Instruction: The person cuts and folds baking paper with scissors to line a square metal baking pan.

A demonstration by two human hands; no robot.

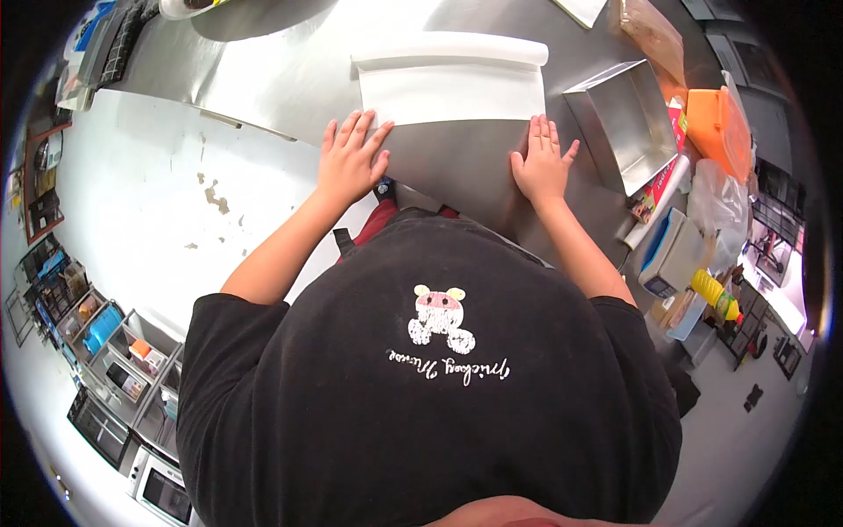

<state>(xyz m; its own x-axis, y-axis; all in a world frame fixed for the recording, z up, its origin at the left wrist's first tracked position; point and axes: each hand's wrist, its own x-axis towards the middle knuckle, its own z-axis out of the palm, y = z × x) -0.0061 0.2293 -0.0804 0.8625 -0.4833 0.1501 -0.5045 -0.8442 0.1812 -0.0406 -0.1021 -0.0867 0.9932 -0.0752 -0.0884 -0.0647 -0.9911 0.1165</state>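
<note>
A sheet of white paper [452, 92] lies on the metal table, its far edge curled into a roll. My left hand [353, 158] rests flat with fingers spread at the sheet's near left corner. At the near right corner, my right hand [543, 161] lies with its fingers stretched out and the thumb apart, fingertips touching the paper's edge. Neither hand grips anything. To the right of the sheet stands an empty rectangular metal tin [622, 123].
Along the right side of the metal table [457, 162] are an orange container [718, 127], a red box [652, 189], a clear plastic bag [718, 206], a scale [672, 255] and a yellow bottle [716, 294]. A round bowl stands at the far left edge.
</note>
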